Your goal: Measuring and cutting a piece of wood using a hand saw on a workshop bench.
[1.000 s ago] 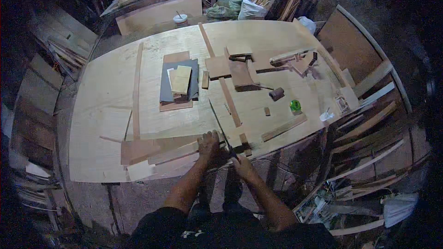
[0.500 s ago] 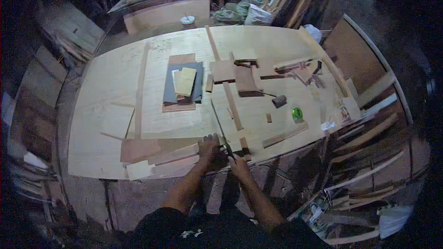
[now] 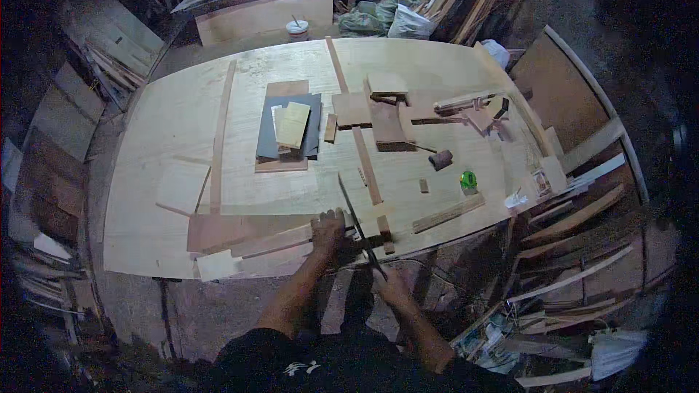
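A hand saw point(image 3: 354, 215) lies slanted across the near edge of the workbench point(image 3: 182, 116), its thin dark blade running up and away from the person over a narrow wooden strip point(image 3: 280, 241). The right hand point(image 3: 392, 285) is clenched around the saw's handle just off the bench edge, below and to the right of the blade. The left hand point(image 3: 328, 227) lies palm down on the strip, fingers spread and pressing rather than gripping, just left of the blade and nearly touching it.

Left of the left hand the strip runs on over a reddish-brown board point(image 3: 218, 231), and a pale offcut point(image 3: 216, 265) sits at the bench edge beyond it. Right of the blade a small block point(image 3: 384, 227) stands close by, and another strip point(image 3: 448, 212) lies further right along the edge.

Farther from the hands, up the bench, a long thin batten point(image 3: 366, 164) points away from the blade. A green tape measure point(image 3: 468, 179) sits well to the right of the hands, with a hammer point(image 3: 439, 158) just above and left of it. Up and to the left, a dark sheet point(image 3: 290, 127) carries a pale square of wood point(image 3: 293, 123). A cluster of flat boards point(image 3: 384, 113) lies beyond the batten, and a white cup point(image 3: 297, 27) stands past the far edge of the bench
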